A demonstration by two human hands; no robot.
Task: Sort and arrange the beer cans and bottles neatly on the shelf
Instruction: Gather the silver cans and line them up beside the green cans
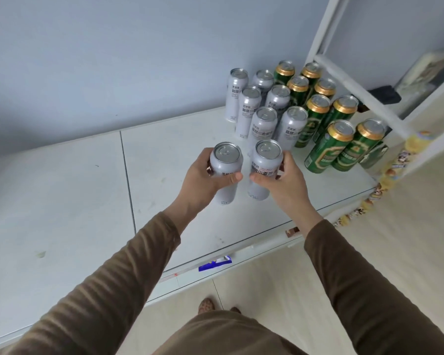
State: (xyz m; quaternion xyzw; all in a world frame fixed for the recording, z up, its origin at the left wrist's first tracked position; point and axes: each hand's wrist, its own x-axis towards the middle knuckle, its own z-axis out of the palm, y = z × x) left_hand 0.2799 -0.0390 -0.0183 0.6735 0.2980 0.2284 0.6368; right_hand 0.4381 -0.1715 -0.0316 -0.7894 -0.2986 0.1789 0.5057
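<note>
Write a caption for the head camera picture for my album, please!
Two hands, left and right, each bring a silver can to the shelf beside rows of silver and green cans.

The silver cans' [264,124] label print is too blurred to read. A dark bottle [374,156] stands mostly hidden behind green cans [344,147].
</note>
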